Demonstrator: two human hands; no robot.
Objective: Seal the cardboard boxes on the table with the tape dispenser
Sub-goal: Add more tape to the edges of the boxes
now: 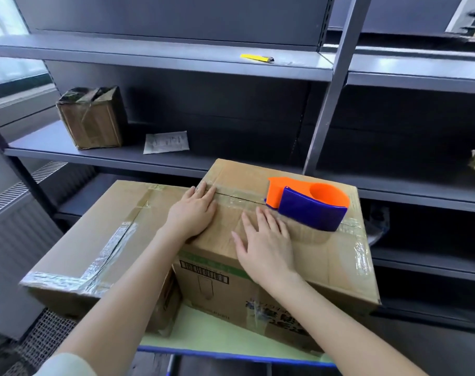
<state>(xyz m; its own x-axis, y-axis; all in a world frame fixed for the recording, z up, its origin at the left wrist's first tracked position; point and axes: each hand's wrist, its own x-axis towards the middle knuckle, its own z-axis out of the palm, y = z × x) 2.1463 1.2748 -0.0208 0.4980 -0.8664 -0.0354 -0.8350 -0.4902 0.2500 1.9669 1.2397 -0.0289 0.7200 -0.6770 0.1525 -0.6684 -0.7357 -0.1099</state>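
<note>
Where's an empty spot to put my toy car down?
The middle shelf is bare between the paper slip and the grey post. The taped top of the left box is free too. The tall box is crowded: the left hand, the right hand and the tape dispenser sit on it.

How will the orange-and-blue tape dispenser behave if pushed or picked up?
Probably stiff: the tape dispenser looks like moulded hard plastic. Likely light for its size, since the orange hub appears hollow. It seems to lie flat-sided on the box, on its taped top, so a push should slide it, not roll it.
</note>
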